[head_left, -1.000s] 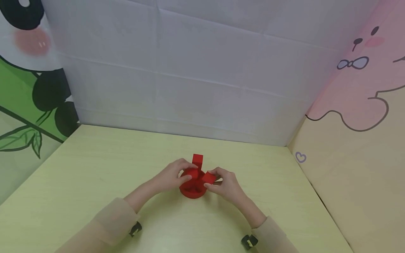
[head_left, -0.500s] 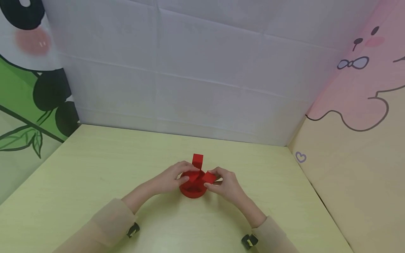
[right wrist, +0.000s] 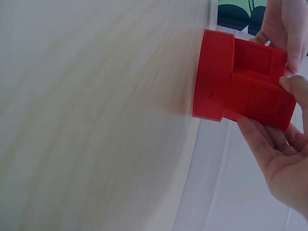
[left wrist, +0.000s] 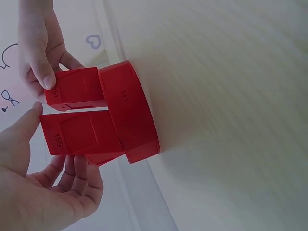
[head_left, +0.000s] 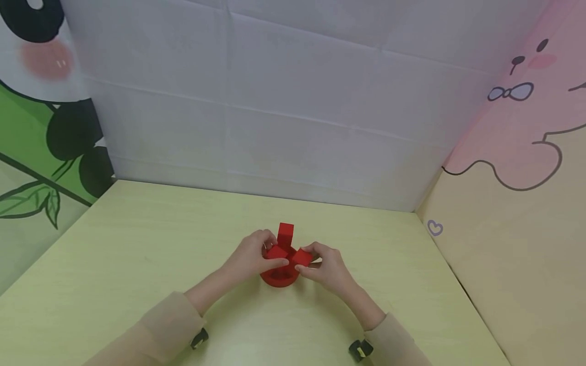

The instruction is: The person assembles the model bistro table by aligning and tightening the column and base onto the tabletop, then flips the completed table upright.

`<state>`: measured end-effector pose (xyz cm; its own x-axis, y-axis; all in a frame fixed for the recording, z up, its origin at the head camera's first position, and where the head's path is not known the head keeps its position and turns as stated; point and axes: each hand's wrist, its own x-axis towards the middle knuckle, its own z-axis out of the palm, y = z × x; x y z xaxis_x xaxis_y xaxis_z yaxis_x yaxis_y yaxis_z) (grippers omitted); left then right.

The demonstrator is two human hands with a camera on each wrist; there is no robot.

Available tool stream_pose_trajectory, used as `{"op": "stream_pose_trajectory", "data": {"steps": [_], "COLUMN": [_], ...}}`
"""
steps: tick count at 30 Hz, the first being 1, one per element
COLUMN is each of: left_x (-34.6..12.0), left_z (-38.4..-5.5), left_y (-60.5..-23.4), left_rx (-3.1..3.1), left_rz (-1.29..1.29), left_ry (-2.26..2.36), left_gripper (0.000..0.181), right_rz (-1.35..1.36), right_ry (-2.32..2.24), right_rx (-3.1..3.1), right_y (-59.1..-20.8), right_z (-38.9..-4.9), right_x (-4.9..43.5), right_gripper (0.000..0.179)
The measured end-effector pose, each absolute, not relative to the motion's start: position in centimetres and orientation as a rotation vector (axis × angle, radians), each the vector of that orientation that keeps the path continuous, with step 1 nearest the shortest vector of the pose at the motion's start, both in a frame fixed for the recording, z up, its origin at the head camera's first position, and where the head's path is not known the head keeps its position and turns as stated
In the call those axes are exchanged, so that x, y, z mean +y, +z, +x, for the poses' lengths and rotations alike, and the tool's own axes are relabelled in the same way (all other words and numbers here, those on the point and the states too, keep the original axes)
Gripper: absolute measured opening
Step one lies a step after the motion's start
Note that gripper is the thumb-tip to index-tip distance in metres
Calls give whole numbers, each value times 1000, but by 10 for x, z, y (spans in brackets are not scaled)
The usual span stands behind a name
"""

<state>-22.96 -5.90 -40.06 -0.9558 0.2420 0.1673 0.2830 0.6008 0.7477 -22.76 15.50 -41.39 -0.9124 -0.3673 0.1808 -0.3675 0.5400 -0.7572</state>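
A round red base sits on the table with red blocks standing up from it. My left hand holds the left block between thumb and curled fingers. In the left wrist view that block carries the number 155, with the thumb at its upper end. My right hand pinches the right block by its upper part; the right wrist view shows this block joined to the base. A third red block stands at the back, untouched. The blocks' lower ends are partly hidden.
The pale wooden table spreads around the base. A white cloth wall rises behind it. Cartoon-printed panels stand at the sides. A dark band sits by the right sleeve.
My left hand has shifted its grip: the thumb has moved right across the front of the left block and the fingers have drawn back. The right hand has stayed in place.
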Motion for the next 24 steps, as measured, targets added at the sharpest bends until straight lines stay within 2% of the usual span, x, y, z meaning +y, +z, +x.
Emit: {"op": "stream_pose_trajectory", "data": {"steps": [9,24], "left_x": [-63,-91], "left_z": [-227,-231], "left_y": [-398,-395], "left_rx": [-2775,-2787], "left_rz": [-524,-978], "left_ry": [-1299,-1131], "left_gripper": [36,34], "right_rz": [660,667], "right_ry": [1337,1345], "right_rx": [-2762,-2750], "right_y": [-414,-415], "right_z": [-228,-228], "right_x": [155,155], "right_gripper": [35,35]}}
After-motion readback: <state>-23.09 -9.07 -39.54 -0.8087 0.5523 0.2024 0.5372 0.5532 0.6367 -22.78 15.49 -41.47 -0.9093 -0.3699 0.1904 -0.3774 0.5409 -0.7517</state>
